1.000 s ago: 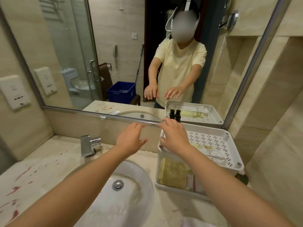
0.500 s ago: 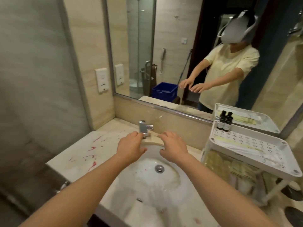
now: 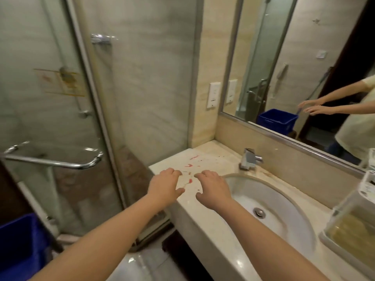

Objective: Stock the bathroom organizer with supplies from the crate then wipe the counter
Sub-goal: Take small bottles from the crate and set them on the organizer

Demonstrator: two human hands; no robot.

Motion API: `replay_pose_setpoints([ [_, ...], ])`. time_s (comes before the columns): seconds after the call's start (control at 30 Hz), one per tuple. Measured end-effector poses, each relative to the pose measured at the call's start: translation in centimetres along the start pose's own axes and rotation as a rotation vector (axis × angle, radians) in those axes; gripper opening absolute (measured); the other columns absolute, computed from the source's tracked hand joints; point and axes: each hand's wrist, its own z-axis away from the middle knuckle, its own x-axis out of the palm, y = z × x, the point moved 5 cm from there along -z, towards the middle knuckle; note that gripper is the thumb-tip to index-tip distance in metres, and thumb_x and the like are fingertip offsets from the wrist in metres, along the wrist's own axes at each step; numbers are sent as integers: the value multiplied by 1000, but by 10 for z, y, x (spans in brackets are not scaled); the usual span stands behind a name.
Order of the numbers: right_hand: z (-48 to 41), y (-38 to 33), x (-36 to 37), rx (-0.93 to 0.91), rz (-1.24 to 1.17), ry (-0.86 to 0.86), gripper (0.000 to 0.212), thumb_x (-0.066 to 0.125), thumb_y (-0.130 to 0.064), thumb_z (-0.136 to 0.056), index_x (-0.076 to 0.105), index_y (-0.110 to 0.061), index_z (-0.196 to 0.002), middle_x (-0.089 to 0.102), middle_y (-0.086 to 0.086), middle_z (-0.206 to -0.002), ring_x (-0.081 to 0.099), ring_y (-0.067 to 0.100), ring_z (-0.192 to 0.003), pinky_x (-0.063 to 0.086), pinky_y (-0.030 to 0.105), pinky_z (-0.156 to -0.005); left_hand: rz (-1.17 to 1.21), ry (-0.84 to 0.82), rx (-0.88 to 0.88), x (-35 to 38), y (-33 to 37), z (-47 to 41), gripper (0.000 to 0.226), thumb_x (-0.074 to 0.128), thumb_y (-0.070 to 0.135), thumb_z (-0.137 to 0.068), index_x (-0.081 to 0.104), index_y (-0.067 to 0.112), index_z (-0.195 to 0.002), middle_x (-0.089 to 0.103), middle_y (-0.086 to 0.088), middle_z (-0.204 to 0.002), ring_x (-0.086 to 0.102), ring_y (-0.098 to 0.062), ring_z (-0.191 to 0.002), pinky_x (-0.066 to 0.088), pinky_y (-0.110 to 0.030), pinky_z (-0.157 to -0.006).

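Both hands have swung left, away from the organizer (image 3: pixel 345 226) to the counter's (image 3: pixel 215 153) stained end. Left hand (image 3: pixel 165 186) and right hand (image 3: pixel 213 189) hover by the red smears (image 3: pixel 189 165), fingers loosely curled and empty, probably turning toward the blue crate (image 3: pixel 19 248). The frame edges crop the crate and the organizer. No cloth is visible.

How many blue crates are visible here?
2: one blue crate at lower left, cut by the frame edge; a second crate inside the mirror, perhaps the first one's reflection.
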Motion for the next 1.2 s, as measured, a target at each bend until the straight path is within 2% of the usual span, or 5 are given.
replay_pose_setpoints([
  [0.27, -16, -126, 28, -219, -17, 10, 54, 58, -33, -86, 45, -28, -138, 50, -1, -133, 46, 23, -122, 39, 37, -98, -38, 22, -198, -16, -111, 76, 59, 56, 54, -88, 41, 27, -139, 48, 3, -134, 49, -20, -122, 43, -36, -92],
  [0.43, -18, -201, 45, -361, -52, -31, 59, 61, -31, -86, 42, -28, -142, 47, -2, -137, 42, 21, -127, 37, 37, -105, -35, 42, -346, -27, -173, 125, 58, 57, 53, -88, 42, 29, -138, 49, 4, -133, 49, -18, -121, 44, -35, -90],
  [0.73, -27, -325, 74, -634, -7, -140, 64, 60, -36, -83, 41, -26, -143, 46, -1, -138, 41, 22, -130, 34, 36, -105, -4, 93, -605, -46, -263, 203, 57, 58, 51, -89, 41, 28, -139, 49, 5, -133, 51, -15, -117, 46, -33, -88],
  [0.9, -44, -390, 93, -773, -43, -172, 58, 59, -34, -83, 45, -28, -139, 50, -2, -133, 45, 22, -124, 36, 35, -102, -17, 69, -767, -47, -316, 238, 58, 57, 54, -89, 41, 27, -139, 49, 4, -131, 51, -17, -115, 46, -33, -86],
  [1.2, -78, -496, 131, -1043, -65, -272, 57, 59, -34, -86, 44, -28, -141, 52, -4, -130, 47, 19, -121, 40, 35, -102, 1, 100, -1073, -46, -395, 281, 61, 59, 49, -90, 39, 25, -143, 46, 3, -138, 50, -17, -120, 48, -36, -93],
])
